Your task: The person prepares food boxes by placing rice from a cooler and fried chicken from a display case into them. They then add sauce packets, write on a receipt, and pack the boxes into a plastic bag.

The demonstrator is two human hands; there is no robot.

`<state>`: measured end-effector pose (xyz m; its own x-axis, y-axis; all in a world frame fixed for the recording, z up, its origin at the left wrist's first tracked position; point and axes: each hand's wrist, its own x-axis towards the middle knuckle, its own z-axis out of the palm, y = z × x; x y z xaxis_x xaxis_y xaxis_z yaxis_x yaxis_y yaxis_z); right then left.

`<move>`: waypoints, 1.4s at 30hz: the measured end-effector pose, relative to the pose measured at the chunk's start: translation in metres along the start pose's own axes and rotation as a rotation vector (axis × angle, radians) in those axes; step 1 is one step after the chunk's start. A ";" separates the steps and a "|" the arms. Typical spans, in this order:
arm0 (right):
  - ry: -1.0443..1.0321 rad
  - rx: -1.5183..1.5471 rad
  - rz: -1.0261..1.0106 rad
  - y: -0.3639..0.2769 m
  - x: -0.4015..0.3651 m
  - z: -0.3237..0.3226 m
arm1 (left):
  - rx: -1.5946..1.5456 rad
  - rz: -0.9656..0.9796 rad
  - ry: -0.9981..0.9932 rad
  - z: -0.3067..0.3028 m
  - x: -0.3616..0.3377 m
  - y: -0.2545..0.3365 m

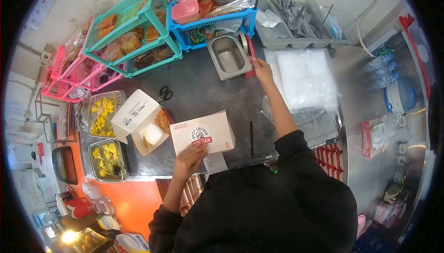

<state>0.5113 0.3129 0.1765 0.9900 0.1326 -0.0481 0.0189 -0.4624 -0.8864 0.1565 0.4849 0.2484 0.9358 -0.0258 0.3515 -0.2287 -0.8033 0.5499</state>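
A closed cardboard food box (210,128) with a red and black chicken logo lies near the table's front edge. My left hand (188,159) grips its near side, fingers over the lid. At the back, my right hand (262,72) has its fingers closed at the side of a red tape dispenser (250,49); whether they pinch a strip of tape is too small to see. Left of the closed box, an open food box (148,146) holds a white wrapped rice portion (154,134) and a piece of fried chicken (163,120). A paper slip (215,163) lies partly under the closed box.
A steel container (228,58) stands beside the dispenser. Black scissors (164,93) and a thin black stick (252,140) lie on the dark table. Two trays of yellow packets (102,116) are at left. Stacked baskets (132,36), plastic bags (303,79) and a cutlery tray (296,40) line the back.
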 end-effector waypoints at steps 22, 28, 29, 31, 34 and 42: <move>0.206 0.091 -0.027 -0.047 -0.116 -0.027 | -0.050 -0.007 0.128 -0.002 0.004 0.002; -0.175 0.388 0.203 -0.087 -0.326 0.002 | -0.053 0.015 0.153 0.006 0.000 -0.004; -0.171 0.389 0.209 -0.087 -0.333 0.015 | -0.042 0.023 0.158 0.008 -0.002 -0.005; -0.091 0.544 0.295 -0.075 -0.341 0.037 | -0.028 0.039 0.159 0.010 -0.007 -0.006; -0.024 0.660 0.435 -0.070 -0.334 0.051 | -0.018 0.094 0.139 0.011 -0.008 -0.015; -0.115 0.270 0.387 -0.008 -0.317 0.061 | 0.143 0.267 -0.087 -0.004 -0.005 -0.014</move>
<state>0.1892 0.3277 0.1706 0.8951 0.0984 -0.4348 -0.3997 -0.2549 -0.8805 0.1540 0.4985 0.2421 0.8685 -0.2933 0.3996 -0.4354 -0.8367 0.3322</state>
